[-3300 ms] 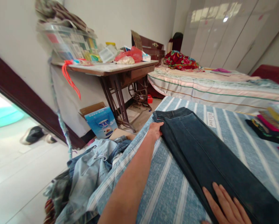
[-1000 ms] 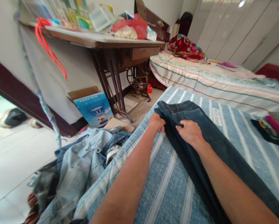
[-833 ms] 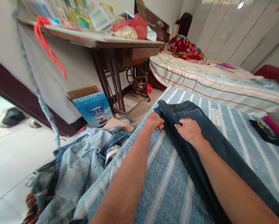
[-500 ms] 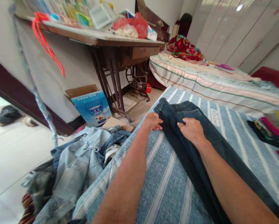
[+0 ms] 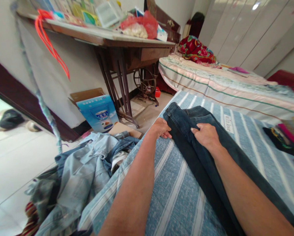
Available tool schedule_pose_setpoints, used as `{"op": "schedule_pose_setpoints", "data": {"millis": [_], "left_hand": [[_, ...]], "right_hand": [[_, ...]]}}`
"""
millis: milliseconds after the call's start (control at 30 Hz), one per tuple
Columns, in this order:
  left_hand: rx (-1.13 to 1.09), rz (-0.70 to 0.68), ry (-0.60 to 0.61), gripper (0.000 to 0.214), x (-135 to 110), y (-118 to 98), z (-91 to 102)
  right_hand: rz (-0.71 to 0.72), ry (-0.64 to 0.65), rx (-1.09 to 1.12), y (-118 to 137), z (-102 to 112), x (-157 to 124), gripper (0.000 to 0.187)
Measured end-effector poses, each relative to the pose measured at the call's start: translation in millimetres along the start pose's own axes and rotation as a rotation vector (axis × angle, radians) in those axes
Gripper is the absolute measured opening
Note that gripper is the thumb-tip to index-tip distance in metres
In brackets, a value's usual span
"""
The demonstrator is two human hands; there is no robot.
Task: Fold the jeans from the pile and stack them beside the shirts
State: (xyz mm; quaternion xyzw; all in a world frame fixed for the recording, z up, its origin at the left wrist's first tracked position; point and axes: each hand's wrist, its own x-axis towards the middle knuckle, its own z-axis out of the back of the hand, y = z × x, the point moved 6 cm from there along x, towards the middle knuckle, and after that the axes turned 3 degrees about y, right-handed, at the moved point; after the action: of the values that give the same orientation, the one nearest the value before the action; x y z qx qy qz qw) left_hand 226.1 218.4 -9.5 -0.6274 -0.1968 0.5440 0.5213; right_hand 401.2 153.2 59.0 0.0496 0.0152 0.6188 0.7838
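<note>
Dark blue jeans (image 5: 186, 123) lie lengthwise on a bed with a blue and white striped cover (image 5: 176, 196), waistband at the far end. My left hand (image 5: 160, 128) is closed on the jeans' left edge near the waistband, fingers curled under the denim. My right hand (image 5: 206, 135) rests on top of the jeans just right of it, fingers bent and pinching the fabric. Both forearms stretch out over the bed.
A heap of light denim and other clothes (image 5: 88, 170) hangs off the bed's left side. An old treadle sewing table (image 5: 122, 42) with clutter stands by the wall, a blue box (image 5: 98, 111) beneath it. Folded colourful clothes (image 5: 286, 137) lie at right. A second bed (image 5: 223, 85) lies beyond.
My right hand came up from the jeans' near end to the waistband area and gripped the cloth. Since half a second ago both hands have shifted the waistband slightly; the fabric has bunched a little.
</note>
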Motion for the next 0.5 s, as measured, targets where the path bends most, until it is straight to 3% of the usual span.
{"op": "schedule_pose_setpoints", "data": {"millis": [167,300,400,500], "left_hand": [[0.183,-0.008,-0.038,0.01,3,-9,8.5],[0.231,-0.075,-0.02,0.014,-12,-29,8.2],[0.147,-0.154,0.2,0.008,-23,-35,-22.0],[-0.012,-0.156,0.433,0.01,-26,-27,-58.4]], "right_hand": [[-0.017,-0.017,-0.011,3,2,-3,0.027],[-0.018,-0.018,-0.021,5,4,-5,0.027],[-0.021,-0.019,-0.038,7,6,-5,0.026],[-0.012,-0.023,-0.074,10,10,-6,0.026]]}}
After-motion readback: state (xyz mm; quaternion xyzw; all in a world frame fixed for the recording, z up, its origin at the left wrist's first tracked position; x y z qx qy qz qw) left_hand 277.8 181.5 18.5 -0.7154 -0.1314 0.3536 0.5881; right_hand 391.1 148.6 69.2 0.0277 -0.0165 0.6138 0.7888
